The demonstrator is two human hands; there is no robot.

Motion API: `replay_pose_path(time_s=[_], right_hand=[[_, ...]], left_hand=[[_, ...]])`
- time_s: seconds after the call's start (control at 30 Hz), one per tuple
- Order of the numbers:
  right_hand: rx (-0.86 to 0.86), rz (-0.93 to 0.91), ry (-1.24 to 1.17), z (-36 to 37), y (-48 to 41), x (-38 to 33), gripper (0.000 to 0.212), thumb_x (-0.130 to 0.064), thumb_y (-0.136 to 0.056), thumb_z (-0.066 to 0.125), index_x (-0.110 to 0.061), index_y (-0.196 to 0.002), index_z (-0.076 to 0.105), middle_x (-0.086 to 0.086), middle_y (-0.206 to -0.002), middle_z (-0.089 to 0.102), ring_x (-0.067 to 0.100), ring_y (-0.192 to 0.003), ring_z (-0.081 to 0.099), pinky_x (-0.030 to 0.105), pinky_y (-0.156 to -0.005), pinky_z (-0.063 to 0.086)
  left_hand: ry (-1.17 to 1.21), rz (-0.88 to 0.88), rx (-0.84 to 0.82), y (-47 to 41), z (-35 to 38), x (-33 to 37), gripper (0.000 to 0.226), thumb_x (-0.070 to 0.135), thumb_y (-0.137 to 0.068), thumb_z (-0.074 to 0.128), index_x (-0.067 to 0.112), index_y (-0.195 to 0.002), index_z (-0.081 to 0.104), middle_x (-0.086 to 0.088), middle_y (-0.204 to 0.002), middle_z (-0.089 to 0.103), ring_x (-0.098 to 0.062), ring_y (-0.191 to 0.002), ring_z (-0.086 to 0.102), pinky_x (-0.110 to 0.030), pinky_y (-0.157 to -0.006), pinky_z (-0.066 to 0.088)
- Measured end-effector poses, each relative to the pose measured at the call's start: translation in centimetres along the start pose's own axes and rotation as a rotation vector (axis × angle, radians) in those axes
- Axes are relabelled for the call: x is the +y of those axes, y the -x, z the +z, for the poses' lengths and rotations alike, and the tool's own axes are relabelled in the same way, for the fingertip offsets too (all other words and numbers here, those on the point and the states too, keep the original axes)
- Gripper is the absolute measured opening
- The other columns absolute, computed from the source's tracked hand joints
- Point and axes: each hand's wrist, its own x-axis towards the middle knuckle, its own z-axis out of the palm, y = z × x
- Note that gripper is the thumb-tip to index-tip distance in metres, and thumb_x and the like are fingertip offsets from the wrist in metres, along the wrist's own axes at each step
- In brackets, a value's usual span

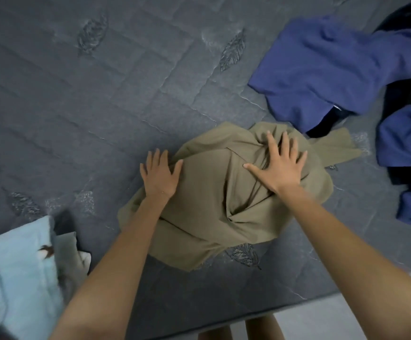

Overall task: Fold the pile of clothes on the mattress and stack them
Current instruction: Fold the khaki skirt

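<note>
The khaki garment (219, 192) lies bunched on the mattress (76, 106) under both hands; the left hand (159, 174) presses its left edge flat-fingered, the right hand (279, 164) spreads wide on its far folds; smoothing seems underway; a fold likely follows, unfolded blue clothes (322, 69) waiting beyond the right hand.

left hand (159, 176) and right hand (279, 165) are bare. so are the left forearm (125, 241) and right forearm (334, 229), to the frame's edge. two bare legs (263, 328), a little blurred, show at the bottom edge.
</note>
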Motion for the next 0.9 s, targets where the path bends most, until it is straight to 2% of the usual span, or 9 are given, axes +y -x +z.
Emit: replay_pose_path(time_s=[0.13,0.2,0.27,0.3,0.37,0.43,0.6,0.73,0.9], right_hand=[[-0.059,0.060,0.006,1.2,-1.5,0.9,0.106,-0.076,-0.074,0.056,-0.036,-0.152,-0.004,0.015,-0.152,0.027,0.038,-0.132,0.036,0.050,-0.104,0.031],[-0.096,0.034,0.024,1.9,-1.1,0.7,0.098,-0.067,-0.078,0.060,-0.027,-0.152,0.011,0.017,-0.142,0.041,0.038,-0.122,0.047,0.045,-0.096,0.040],[-0.088,0.021,0.005,2.3,-0.5,0.4,0.075,-0.056,-0.082,0.063,-0.019,-0.142,0.036,0.017,-0.131,0.053,0.037,-0.116,0.054,0.041,-0.091,0.044],[-0.071,0.023,-0.020,2.1,-0.1,0.4,0.062,-0.051,-0.084,0.063,-0.018,-0.134,0.046,0.017,-0.125,0.058,0.036,-0.114,0.056,0.040,-0.089,0.044],[-0.024,0.020,-0.110,0.9,0.6,0.1,0.043,-0.047,-0.086,0.063,-0.019,-0.118,0.058,0.014,-0.112,0.066,0.034,-0.109,0.059,0.037,-0.081,0.045],[0.033,0.012,-0.228,-1.2,1.2,-0.6,0.029,-0.043,-0.087,0.064,-0.017,-0.099,0.062,0.013,-0.101,0.068,0.035,-0.102,0.060,0.035,-0.071,0.042],[0.212,-0.021,-0.418,-9.2,2.9,-3.3,0.037,-0.040,-0.086,0.066,-0.020,-0.068,0.041,0.012,-0.082,0.065,0.037,-0.089,0.059,0.034,-0.063,0.033],[0.377,-0.075,-0.564,-17.2,4.0,-5.9,0.037,-0.036,-0.087,0.066,-0.021,-0.068,0.037,-0.007,-0.059,0.038,0.024,-0.072,0.044,0.033,-0.058,0.023],[0.564,-0.167,-0.637,-25.2,6.0,-8.4,0.034,-0.036,-0.087,0.065,-0.017,-0.074,0.041,0.000,-0.067,0.046,0.023,-0.070,0.043,0.034,-0.058,0.020]], left_hand=[[0.059,-0.021,0.033,-0.9,2.7,0.2,0.039,0.040,-0.100,0.041,0.012,-0.121,0.059,-0.008,-0.159,0.016,-0.023,-0.147,0.001,-0.051,-0.116,-0.002],[0.134,0.006,0.070,-0.3,3.8,0.0,0.025,0.028,-0.098,0.048,0.009,-0.107,0.062,-0.012,-0.149,0.037,-0.027,-0.143,0.023,-0.052,-0.113,0.016],[0.217,0.036,0.162,0.7,3.8,0.2,0.019,0.021,-0.098,0.048,0.006,-0.097,0.059,-0.015,-0.112,0.062,-0.034,-0.111,0.054,-0.044,-0.085,0.040],[0.250,0.027,0.209,1.2,3.2,0.7,0.019,0.020,-0.099,0.046,0.004,-0.096,0.056,-0.014,-0.093,0.062,-0.033,-0.093,0.059,-0.038,-0.069,0.039],[0.286,0.001,0.288,2.1,1.2,1.7,0.021,0.021,-0.101,0.042,0.004,-0.101,0.055,-0.014,-0.081,0.059,-0.034,-0.079,0.058,-0.033,-0.060,0.030],[0.302,-0.005,0.352,2.4,-1.6,2.7,0.024,0.020,-0.101,0.042,0.003,-0.107,0.057,-0.019,-0.087,0.063,-0.037,-0.083,0.058,-0.033,-0.062,0.029],[0.459,0.120,0.556,3.3,-11.0,6.4,0.022,0.019,-0.100,0.044,0.000,-0.095,0.055,-0.009,-0.070,0.052,-0.033,-0.070,0.053,-0.031,-0.058,0.024],[0.577,0.195,0.731,4.6,-19.5,9.6,0.022,0.019,-0.099,0.045,0.001,-0.088,0.053,0.005,-0.058,0.037,-0.018,-0.059,0.040,-0.030,-0.054,0.022],[0.639,0.249,0.859,6.5,-27.7,12.0,0.021,0.020,-0.096,0.047,0.001,-0.089,0.054,-0.008,-0.073,0.056,-0.022,-0.068,0.047,-0.033,-0.063,0.034]])
